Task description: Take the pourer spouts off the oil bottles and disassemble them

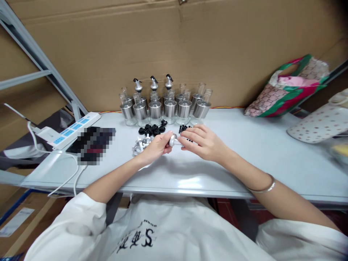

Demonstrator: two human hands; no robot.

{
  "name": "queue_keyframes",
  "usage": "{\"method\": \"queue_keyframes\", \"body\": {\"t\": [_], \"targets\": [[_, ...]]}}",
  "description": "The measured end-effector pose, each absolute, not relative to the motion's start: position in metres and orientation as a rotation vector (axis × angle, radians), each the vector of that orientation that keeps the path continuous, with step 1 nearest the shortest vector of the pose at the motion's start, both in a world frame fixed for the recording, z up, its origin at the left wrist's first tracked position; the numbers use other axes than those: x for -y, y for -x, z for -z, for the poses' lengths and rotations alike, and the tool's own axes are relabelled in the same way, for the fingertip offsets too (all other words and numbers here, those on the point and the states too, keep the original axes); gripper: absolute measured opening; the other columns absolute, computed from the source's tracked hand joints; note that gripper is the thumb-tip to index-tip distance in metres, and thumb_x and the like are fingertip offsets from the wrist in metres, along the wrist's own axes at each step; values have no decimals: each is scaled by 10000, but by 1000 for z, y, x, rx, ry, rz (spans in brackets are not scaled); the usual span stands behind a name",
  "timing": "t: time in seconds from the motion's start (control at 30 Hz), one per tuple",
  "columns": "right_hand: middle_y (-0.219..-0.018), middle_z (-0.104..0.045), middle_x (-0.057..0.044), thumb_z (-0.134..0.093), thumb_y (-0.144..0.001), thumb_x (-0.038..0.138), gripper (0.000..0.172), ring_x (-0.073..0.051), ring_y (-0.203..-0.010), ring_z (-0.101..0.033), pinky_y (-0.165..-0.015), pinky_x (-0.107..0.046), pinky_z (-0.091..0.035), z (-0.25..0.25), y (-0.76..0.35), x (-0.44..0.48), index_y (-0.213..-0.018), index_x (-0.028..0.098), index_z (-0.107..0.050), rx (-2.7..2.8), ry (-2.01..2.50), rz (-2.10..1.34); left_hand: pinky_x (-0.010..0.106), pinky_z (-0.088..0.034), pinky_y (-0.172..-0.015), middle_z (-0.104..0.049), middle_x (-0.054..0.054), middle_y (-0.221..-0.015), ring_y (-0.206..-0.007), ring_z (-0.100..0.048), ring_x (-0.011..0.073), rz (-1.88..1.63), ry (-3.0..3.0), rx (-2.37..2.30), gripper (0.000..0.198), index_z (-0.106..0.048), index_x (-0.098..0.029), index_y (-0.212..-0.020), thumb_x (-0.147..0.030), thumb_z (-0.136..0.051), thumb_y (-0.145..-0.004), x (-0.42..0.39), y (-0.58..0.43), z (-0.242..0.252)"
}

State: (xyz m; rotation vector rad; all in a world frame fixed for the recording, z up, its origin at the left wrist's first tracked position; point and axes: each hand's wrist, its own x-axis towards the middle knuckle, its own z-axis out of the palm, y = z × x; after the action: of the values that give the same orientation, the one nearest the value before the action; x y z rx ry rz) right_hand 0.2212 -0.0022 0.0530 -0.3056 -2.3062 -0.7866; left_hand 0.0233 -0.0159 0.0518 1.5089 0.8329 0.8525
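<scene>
Above the middle of the table, my left hand (157, 148) is closed on a silver pourer top (172, 140), its narrow end pointing right. Close beside it, my right hand (203, 142) has its fingers bent toward that narrow end; whether they grip anything is hidden. Under and beyond the right fingers lie small black parts (183, 128). Black round stoppers (154, 129) form a loose pile behind my left hand. Silvery-white parts (139, 146) lie left of that hand. Glass bottles with steel sleeves (170, 108) stand in rows behind, and three carry pourers with black levers (154, 82).
A white power strip (77, 128) with cables and a blurred-out dark object (94, 145) are on the table's left. A patterned bag (288, 88) stands at the back right, near a white dotted item (318, 121). Cardboard (217, 50) rises behind the table.
</scene>
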Motion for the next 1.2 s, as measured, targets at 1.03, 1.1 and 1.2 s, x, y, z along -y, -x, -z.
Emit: {"method": "queue_keyframes", "body": {"t": [1.03, 1.1, 1.2], "targets": [[-588, -469, -20, -288, -959, 456, 426, -164, -593, -389, -589, -321, -298, -58, -221, 7, -715, 196, -521, 2216, 616, -82, 249, -304, -566, -413, -37, -609, -528, -370, 115, -791, -2118, -850, 266, -402, -202, -781, -426, -351, -916, 22, -17, -54], [-598, -455, -9, -317, -942, 507, 447, -148, -584, -397, -581, -301, -306, -58, -220, 8, -677, 195, -496, 2175, 685, -391, 256, -318, -592, -444, -22, -640, -560, -395, 130, -802, -2255, -903, 206, -416, -203, -763, -373, -421, -880, 20, -16, -56], [-581, -394, 15, -389, -872, 619, 510, -125, -560, -368, -558, -278, -291, -57, -218, 10, -594, 193, -429, 2040, 817, -839, 274, -346, -641, -451, -5, -669, -607, -413, 154, -769, -2418, -980, 202, -417, -206, -722, -360, -468, -844, 17, -16, -56]]}}
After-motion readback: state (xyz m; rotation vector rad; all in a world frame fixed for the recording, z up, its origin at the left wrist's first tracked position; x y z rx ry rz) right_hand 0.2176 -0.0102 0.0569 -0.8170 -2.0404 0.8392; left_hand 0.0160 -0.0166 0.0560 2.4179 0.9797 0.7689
